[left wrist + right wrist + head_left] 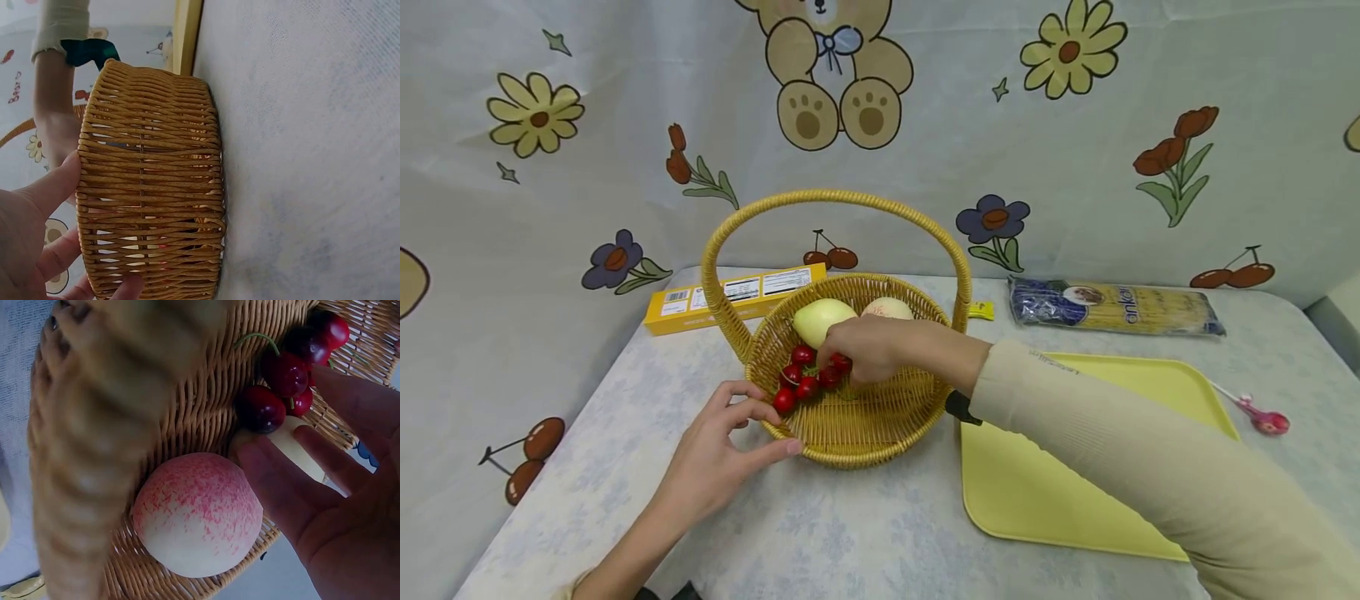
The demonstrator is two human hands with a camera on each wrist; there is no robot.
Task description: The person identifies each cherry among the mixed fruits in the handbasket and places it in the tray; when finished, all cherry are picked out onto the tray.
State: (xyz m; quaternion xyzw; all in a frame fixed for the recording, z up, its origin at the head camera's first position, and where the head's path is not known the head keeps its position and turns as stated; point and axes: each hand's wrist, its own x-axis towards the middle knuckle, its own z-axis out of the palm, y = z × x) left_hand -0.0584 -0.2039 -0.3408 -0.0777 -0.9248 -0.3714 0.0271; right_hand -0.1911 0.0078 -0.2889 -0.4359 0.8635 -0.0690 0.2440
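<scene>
Inside the wicker basket (850, 417) my right hand (868, 350) reaches with loosely spread fingers over the cherries (805, 379), gripping nothing yet, while my left hand (718, 454) steadies the rim with straight fingers; all fruit remains inside, the yellow tray (1075, 492) unfilled.

The head view looks forward and down from above the tabletop (865, 533), taking in both hands and the wicker basket (850, 425) between them. The left wrist view sits very near the basket's outer wall (150, 187), turned sideways so the tabletop runs upright. The right wrist view looks from close above into the basket at a peach (197, 512) and cherries (281, 381). All three share the basket.
</scene>
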